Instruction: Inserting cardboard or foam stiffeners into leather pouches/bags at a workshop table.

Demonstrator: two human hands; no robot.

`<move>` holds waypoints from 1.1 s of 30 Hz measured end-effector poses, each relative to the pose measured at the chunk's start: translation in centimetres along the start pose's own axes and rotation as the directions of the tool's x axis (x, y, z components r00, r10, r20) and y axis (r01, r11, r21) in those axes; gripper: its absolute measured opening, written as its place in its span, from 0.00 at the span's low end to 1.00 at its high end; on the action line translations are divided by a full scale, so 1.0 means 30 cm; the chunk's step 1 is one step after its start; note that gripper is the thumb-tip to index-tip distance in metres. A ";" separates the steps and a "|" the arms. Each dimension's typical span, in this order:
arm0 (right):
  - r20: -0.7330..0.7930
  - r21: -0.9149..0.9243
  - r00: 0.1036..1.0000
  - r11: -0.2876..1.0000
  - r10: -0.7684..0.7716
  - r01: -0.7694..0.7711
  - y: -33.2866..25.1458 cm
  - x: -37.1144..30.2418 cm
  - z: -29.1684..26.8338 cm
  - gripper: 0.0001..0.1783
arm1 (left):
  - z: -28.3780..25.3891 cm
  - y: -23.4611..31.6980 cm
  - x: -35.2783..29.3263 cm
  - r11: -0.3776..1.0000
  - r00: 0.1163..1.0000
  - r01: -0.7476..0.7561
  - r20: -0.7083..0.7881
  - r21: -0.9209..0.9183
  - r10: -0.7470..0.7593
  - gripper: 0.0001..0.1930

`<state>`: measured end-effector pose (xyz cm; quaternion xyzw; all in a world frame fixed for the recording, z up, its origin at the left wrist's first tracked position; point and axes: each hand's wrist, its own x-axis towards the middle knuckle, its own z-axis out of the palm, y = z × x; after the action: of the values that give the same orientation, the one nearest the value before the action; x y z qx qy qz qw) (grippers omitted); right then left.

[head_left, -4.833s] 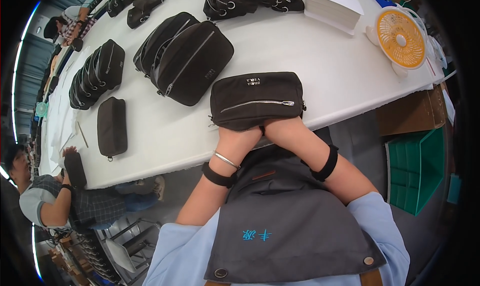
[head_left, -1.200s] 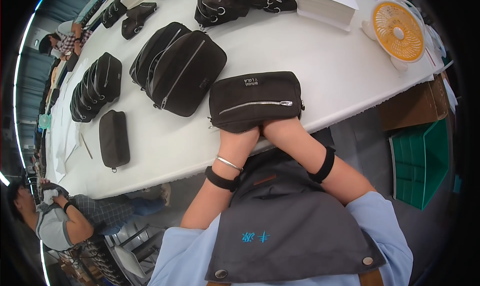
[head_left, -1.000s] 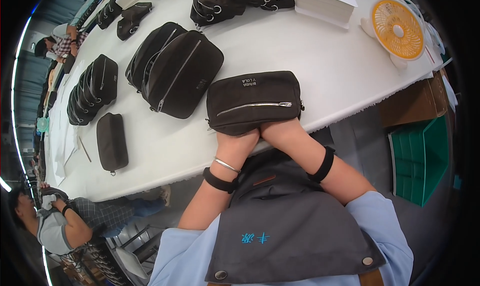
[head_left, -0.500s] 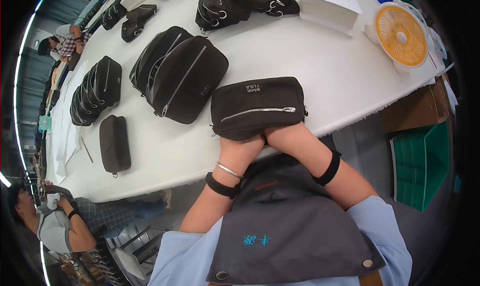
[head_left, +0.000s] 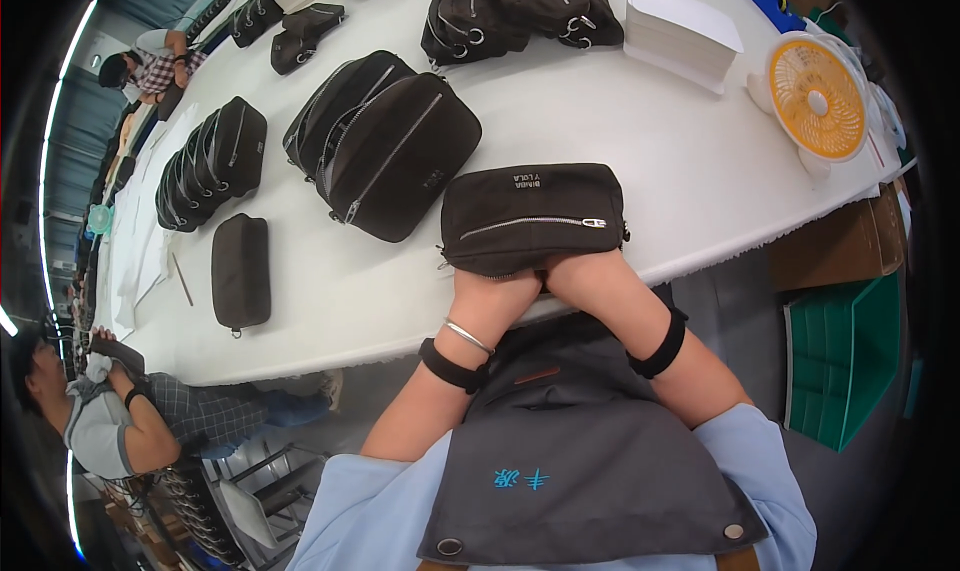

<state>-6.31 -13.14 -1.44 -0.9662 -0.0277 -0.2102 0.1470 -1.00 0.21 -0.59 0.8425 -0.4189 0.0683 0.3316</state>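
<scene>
Hands tucked under a black zip pouch (head_left: 533,219) at frame centre, left hand (head_left: 493,293) and right hand (head_left: 582,276) beneath its near edge, propping it at the desk (head_left: 620,121) rim. Grip impossible to tell, fingers hidden.

Black fabric pouch (head_left: 533,218) on your white table (head_left: 640,121).
Silver zip; your fan (head_left: 818,98) shows orange, your crate (head_left: 845,359) green.

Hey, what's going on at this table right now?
A person in a grey apron has both hands tucked into the near side of a black fabric zip pouch lying at the edge of a long white table. The left hand and right hand are mostly hidden inside it. More black bags lie in rows beyond, with a small orange desk fan at the right.
</scene>
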 end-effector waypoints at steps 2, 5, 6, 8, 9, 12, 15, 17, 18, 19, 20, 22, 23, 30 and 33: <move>0.025 -0.015 0.999 1.000 0.020 -0.019 -0.004 0.008 -0.004 0.22 | -0.003 -0.001 0.002 1.000 0.999 0.008 0.037 0.007 -0.008 0.16; 0.044 -0.024 0.998 0.999 0.035 -0.034 -0.010 0.017 -0.008 0.23 | -0.003 -0.004 -0.002 1.000 0.998 -0.003 0.058 0.028 0.001 0.17; 0.037 -0.017 0.999 0.999 0.029 -0.028 -0.012 0.020 -0.010 0.23 | -0.005 -0.003 -0.001 1.000 0.998 -0.004 0.058 0.028 0.002 0.17; 0.026 -0.004 1.000 1.000 0.016 -0.016 -0.014 0.025 -0.009 0.23 | -0.009 0.000 0.001 1.000 0.997 -0.001 0.071 0.022 -0.001 0.17; 0.022 0.003 1.000 1.000 0.011 -0.011 -0.016 0.025 -0.007 0.23 | -0.010 0.001 0.003 1.000 0.997 0.001 0.074 0.020 -0.002 0.17; 0.009 0.022 1.000 1.000 -0.007 0.006 -0.019 0.026 -0.007 0.23 | -0.008 0.001 0.005 1.000 0.998 0.003 0.067 0.027 -0.005 0.17; -0.007 0.036 1.000 0.999 -0.026 0.026 -0.024 0.029 -0.014 0.23 | -0.005 -0.004 0.004 0.999 0.999 -0.025 0.029 0.032 0.024 0.16; -0.021 0.045 0.999 0.998 -0.041 0.042 -0.029 0.032 -0.018 0.23 | 0.000 -0.010 0.001 0.998 1.000 -0.013 0.004 -0.056 0.014 0.16; -0.029 0.050 0.998 0.997 -0.050 0.051 -0.031 0.034 -0.020 0.23 | 0.002 -0.013 0.002 0.998 1.000 -0.013 0.002 -0.056 0.014 0.16; -0.036 0.055 0.998 0.997 -0.058 0.060 -0.033 0.037 -0.022 0.23 | 0.003 -0.015 0.003 0.999 1.000 -0.026 -0.008 -0.039 0.025 0.16; -0.043 0.062 0.997 0.996 -0.066 0.069 -0.034 0.037 -0.022 0.23 | 0.002 -0.014 0.005 0.999 0.999 -0.036 -0.017 -0.021 0.035 0.16; -0.057 0.076 0.995 0.993 -0.082 0.086 -0.035 0.036 -0.021 0.23 | -0.007 0.000 0.004 0.999 0.999 -0.039 -0.021 0.000 0.039 0.16; -0.064 0.080 0.994 0.993 -0.087 0.092 -0.037 0.036 -0.022 0.23 | -0.013 0.006 0.005 0.999 0.999 -0.047 -0.024 0.018 0.047 0.16; 0.428 0.046 0.903 0.999 -0.044 0.027 -0.054 0.072 -0.122 0.23 | -0.021 -0.017 0.005 0.998 0.995 0.007 0.100 -0.064 0.000 0.16; 0.381 0.051 0.924 0.999 -0.032 0.014 -0.054 0.067 -0.117 0.23 | -0.017 -0.008 -0.019 0.997 0.999 -0.005 0.047 -0.080 0.008 0.15</move>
<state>-6.07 -12.65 2.88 -0.9844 -0.0719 -0.0192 0.1593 -1.09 1.01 -0.53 0.8286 -0.4318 0.0324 0.3549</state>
